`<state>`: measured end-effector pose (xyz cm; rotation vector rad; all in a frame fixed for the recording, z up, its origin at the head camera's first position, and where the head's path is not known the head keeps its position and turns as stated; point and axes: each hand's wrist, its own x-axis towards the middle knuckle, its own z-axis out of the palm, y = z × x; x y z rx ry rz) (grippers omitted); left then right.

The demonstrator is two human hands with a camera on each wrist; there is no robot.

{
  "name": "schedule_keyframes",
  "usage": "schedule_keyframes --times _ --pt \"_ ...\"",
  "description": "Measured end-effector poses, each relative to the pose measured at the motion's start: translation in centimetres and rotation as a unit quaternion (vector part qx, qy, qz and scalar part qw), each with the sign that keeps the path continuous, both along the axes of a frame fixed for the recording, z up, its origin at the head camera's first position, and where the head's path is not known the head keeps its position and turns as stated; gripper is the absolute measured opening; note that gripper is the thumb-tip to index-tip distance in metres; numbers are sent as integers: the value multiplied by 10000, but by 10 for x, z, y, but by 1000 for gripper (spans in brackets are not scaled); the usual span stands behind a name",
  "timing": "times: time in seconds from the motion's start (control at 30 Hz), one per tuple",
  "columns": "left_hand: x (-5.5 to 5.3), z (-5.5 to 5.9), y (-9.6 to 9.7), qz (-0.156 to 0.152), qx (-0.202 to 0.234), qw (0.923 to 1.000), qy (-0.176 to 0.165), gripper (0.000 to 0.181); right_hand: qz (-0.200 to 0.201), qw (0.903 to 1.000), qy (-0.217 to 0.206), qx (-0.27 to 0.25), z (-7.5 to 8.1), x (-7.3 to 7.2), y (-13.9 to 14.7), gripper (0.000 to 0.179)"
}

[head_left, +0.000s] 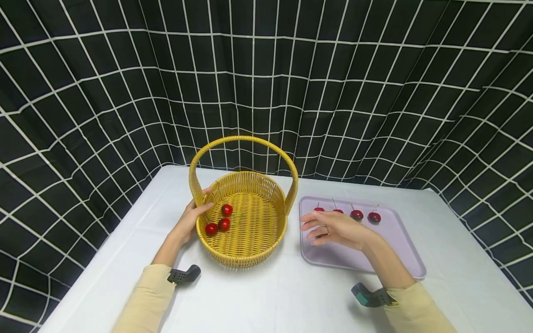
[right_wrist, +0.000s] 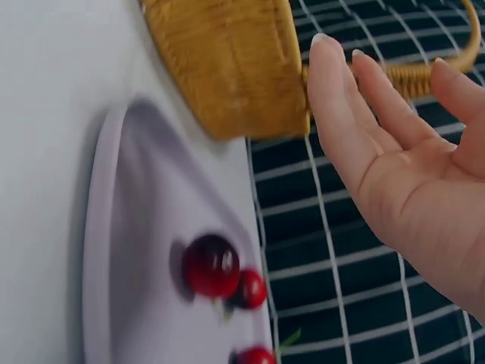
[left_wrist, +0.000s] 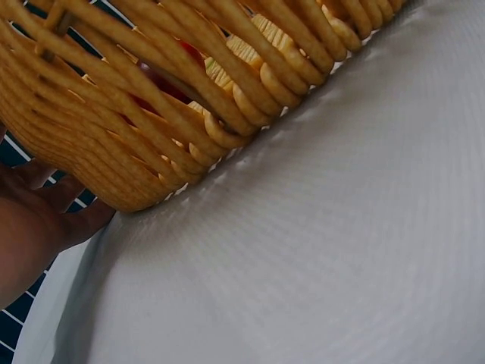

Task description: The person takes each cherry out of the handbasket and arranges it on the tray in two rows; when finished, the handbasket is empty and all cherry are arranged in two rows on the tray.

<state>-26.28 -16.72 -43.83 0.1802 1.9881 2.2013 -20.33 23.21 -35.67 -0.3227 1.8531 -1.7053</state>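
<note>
A person's left hand (head_left: pixel 194 218) grips the left rim of a yellow wicker basket (head_left: pixel 250 257) holding 3 red cherries (head_left: pixel 224 225) on a white counter (head_left: pixel 266 300), while the right hand (head_left: pixel 338 229), fingers (right_wrist: pixel 332 98) released and pointing toward the basket, hovers over a lilac tray (head_left: pixel 393 240) bearing more cherries (head_left: pixel 374 217).

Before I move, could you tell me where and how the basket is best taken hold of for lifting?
Best, I think, gripped round the top middle of the handle, coming from above: it stands upright, arching between the left and right sides of the basket, so the weight should hang below. The three cherries lie toward the left, so slight tilting that way is possible.
</note>
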Motion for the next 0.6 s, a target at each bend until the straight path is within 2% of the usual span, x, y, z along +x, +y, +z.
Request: schedule_keyframes --times 0.3,0.6 --pt "-1 -1 0 25 7 10000 -31 57 618 9976 56 -304 11 -3 -45 47" --pt "-2 -1 0 29 -26 10000 -77 57 390 9971 -389 -530 10 -14 -92 50"
